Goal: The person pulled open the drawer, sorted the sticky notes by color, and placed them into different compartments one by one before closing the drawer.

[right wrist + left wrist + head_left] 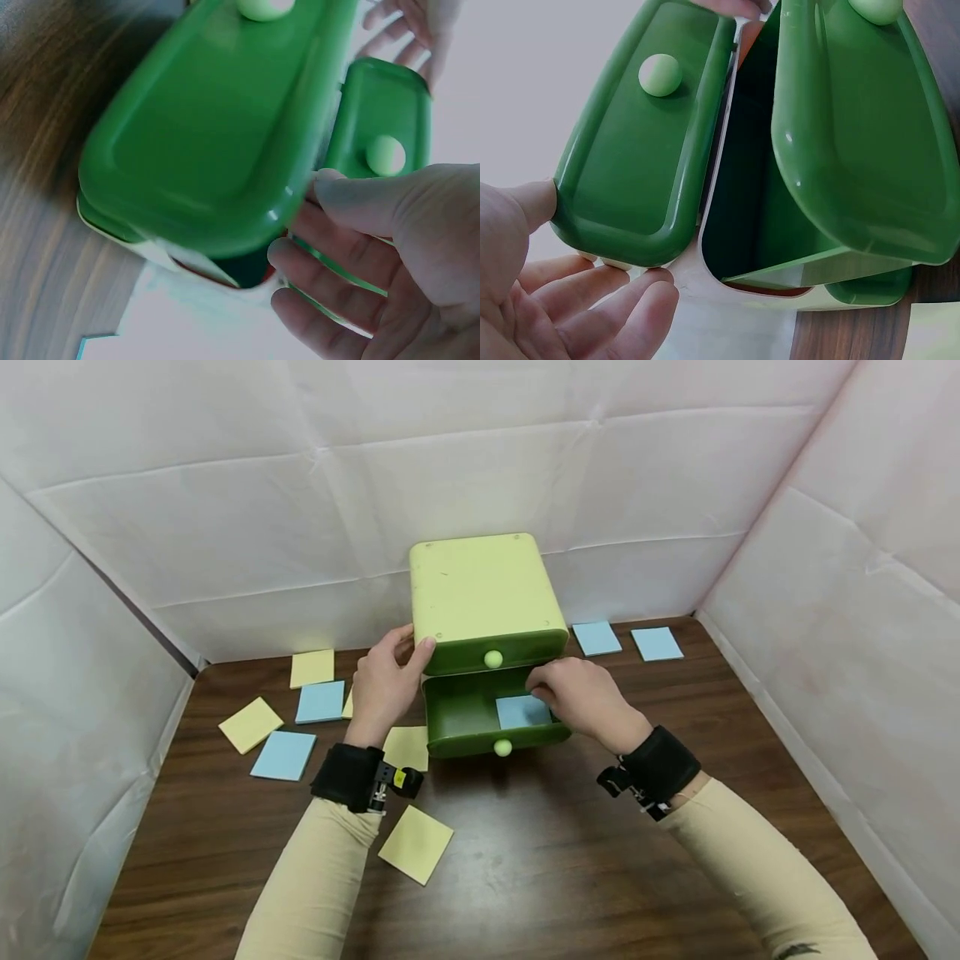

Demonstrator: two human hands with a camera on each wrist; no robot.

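A light-green cabinet with two dark-green drawers stands at the middle of the wooden table. Its upper drawer is closed. The lower drawer is pulled out, and a blue sticky note lies flat in it. My left hand rests against the cabinet's left side, thumb on the upper drawer's corner and fingers fairly straight. My right hand reaches over the open drawer, its relaxed fingers touching the note's far edge.
Yellow and blue sticky notes lie scattered on the table: a yellow one near my left forearm, several at the left, two blue ones at the back right. White sheet walls enclose three sides.
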